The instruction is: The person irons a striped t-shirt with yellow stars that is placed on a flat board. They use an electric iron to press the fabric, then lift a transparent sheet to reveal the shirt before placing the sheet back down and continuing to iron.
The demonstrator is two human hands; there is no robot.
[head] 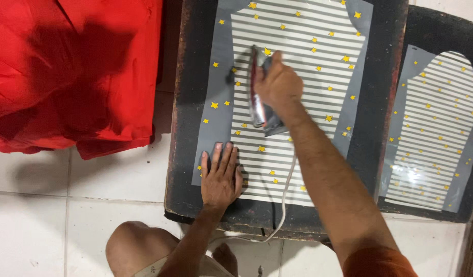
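The right hand (278, 82) is closed around the handle of an iron (258, 95). The iron sits on a grey sheet (298, 102) with white stripes and little yellow stars, near the middle of it. The iron's white cord (285, 200) runs down from it toward the near edge and off the board.

The left hand (221, 174) lies flat and open on the near left part of the same sheet, fingers spread and pressing it down. It holds nothing. The two hands are apart, the left one nearer to the person.

The sheet lies on a dark board (195, 102) on the floor. Another striped sheet (434, 133) with stars lies on the right, on a second dark board. A pile of red cloth (72, 72) lies on the white floor tiles (31, 220) to the far left. The person's bare knee (136, 246) is near the bottom.
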